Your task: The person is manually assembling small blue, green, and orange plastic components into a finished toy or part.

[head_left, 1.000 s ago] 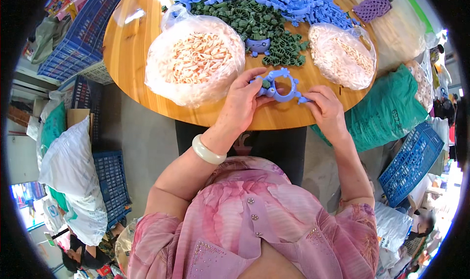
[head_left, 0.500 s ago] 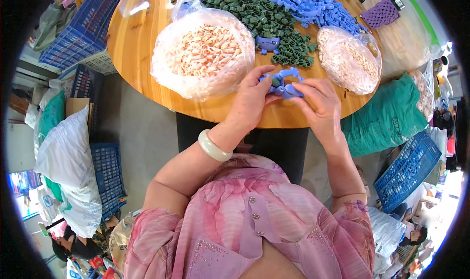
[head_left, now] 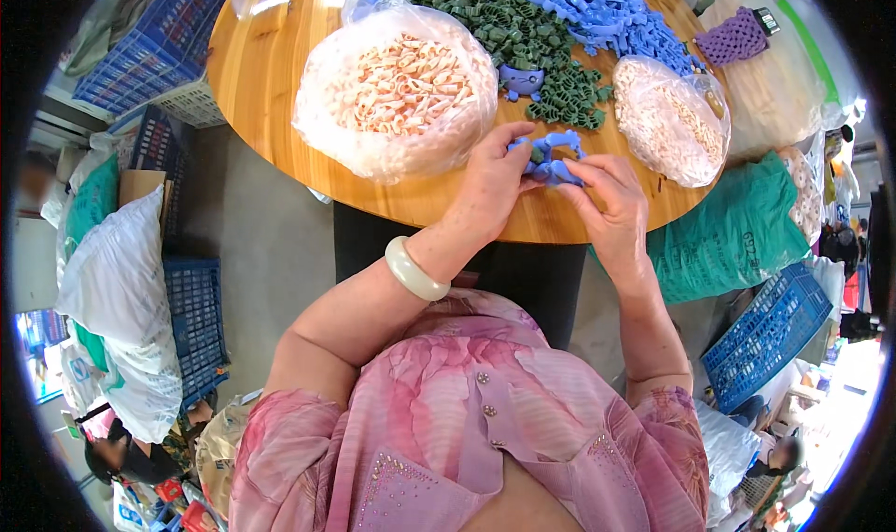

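Observation:
Between my hands, above the near edge of the round wooden table (head_left: 271, 131), is a small blue plastic piece (head_left: 564, 143) with ring-like openings and a dark green part in it. My left hand (head_left: 495, 173) grips its left side with thumb and fingers; a pale bangle sits on that wrist. My right hand (head_left: 609, 196) pinches its right side. Just beyond lie dark green plastic pieces (head_left: 569, 98) in a heap and a rounded blue-purple piece with face markings (head_left: 521, 80). A pile of blue plastic parts (head_left: 616, 19) spreads behind them.
On the table, a large clear bag of pale peach pieces (head_left: 411, 84) stands left and a smaller one (head_left: 667, 126) right. A purple knitted item (head_left: 733, 39) lies at far right. Green sacks (head_left: 733, 233), blue crates (head_left: 770, 336) and white sacks (head_left: 126, 280) flank the table.
The view has shifted slightly, so the table and bags sit a little differently. Both hands keep their hold on the blue piece, with little change in grip.

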